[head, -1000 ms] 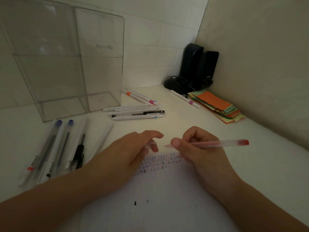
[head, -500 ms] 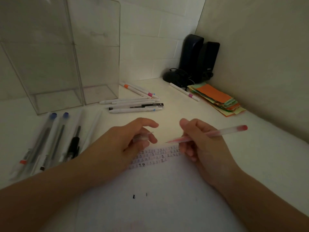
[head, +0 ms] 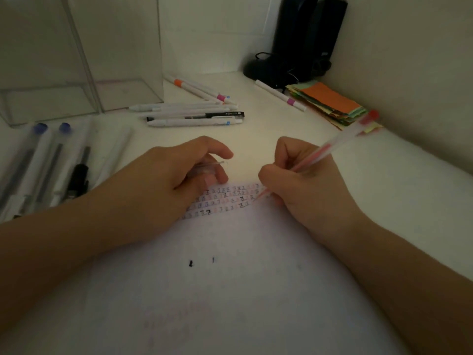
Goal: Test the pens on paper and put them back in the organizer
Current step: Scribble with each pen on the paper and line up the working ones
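Right hand (head: 302,190) grips a red pen (head: 340,142) in a writing hold, tip down on the paper (head: 230,290) at the right end of the rows of little test marks (head: 225,198). Left hand (head: 166,185) rests on the sheet with fingers curled around a clear pen cap (head: 210,166). Capped clear pens (head: 41,160) lie at far left, white pens (head: 194,116) sit past the hands, and the clear organizer (head: 76,60) stands upright behind them. Colored paper stack (head: 330,103) and dark speakers (head: 302,39) sit in the right corner.
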Demonstrator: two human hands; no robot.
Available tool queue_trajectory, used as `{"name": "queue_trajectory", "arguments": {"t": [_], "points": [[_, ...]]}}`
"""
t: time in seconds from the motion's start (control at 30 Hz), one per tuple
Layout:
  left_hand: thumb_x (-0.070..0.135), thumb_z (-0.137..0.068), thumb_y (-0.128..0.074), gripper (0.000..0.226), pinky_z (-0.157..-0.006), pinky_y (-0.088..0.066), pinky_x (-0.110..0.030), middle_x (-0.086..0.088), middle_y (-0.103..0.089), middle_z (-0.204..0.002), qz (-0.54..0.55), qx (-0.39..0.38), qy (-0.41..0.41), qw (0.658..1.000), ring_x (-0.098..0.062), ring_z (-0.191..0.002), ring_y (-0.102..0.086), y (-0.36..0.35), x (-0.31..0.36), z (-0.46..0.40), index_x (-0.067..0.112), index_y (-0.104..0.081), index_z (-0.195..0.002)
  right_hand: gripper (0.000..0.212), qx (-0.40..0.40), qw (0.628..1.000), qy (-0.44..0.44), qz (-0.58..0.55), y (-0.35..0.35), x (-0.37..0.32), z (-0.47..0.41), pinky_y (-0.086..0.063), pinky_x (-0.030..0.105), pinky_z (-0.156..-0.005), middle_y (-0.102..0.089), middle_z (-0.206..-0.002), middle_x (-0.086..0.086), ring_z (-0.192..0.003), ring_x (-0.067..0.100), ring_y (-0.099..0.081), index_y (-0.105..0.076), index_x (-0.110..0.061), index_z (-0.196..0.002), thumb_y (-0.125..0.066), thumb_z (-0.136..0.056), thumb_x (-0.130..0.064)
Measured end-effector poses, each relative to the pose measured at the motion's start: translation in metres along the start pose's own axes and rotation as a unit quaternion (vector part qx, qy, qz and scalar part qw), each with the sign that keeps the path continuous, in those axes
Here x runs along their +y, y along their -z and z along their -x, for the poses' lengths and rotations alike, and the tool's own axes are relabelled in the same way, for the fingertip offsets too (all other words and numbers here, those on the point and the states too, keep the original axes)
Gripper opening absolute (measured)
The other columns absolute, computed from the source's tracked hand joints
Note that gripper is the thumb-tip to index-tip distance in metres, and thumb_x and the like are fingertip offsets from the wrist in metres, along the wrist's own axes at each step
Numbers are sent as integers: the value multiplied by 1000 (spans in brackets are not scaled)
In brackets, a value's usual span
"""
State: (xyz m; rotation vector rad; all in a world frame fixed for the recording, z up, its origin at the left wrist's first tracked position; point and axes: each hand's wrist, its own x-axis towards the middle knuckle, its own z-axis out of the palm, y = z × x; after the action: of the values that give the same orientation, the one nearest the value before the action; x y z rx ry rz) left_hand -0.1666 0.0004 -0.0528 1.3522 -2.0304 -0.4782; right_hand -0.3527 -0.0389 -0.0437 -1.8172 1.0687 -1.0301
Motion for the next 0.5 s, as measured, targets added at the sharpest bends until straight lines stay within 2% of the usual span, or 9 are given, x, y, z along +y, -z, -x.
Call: {"name": "queue_trajectory", "arguments": {"t": [0.13, 0.27, 0.5], "points": [[16, -92, -48, 31, -80, -36, 0, 32, -59, -102, -1, -4, -1, 1000, 14, -94, -55, 0, 1, 0, 42, -46, -109, 35, -7, 1000, 2, 6, -1, 1, 0, -27, 13, -39, -32, -44, 3, -40, 8, -30, -36, -12, -51, -60, -71, 5], [12, -89, -49, 34, -80, -38, -2, 31, -59, -103, 7, -8, 6, 1000, 14, -94, -55, -1, 2, 0, 40, -48, -109, 36, -10, 1000, 9, 22, -1, 2, 0, -26, 11, -39, -30, -41, -8, -38, 4, -29, -36, -14, -50, -61, -71, 2], [12, -90, -48, 35, -80, -38, -2, 32, -57, -104, 0, -11, 8, 1000, 15, -94, -54, 0, 3, 1, 41, -46, -109, 37, -4, 999, 22, 48, -1, 1, 1, -25, 10, -39, -29, -41, -8, -39, 5, -28, -33, -14, -51, -60, -71, 2]]}}
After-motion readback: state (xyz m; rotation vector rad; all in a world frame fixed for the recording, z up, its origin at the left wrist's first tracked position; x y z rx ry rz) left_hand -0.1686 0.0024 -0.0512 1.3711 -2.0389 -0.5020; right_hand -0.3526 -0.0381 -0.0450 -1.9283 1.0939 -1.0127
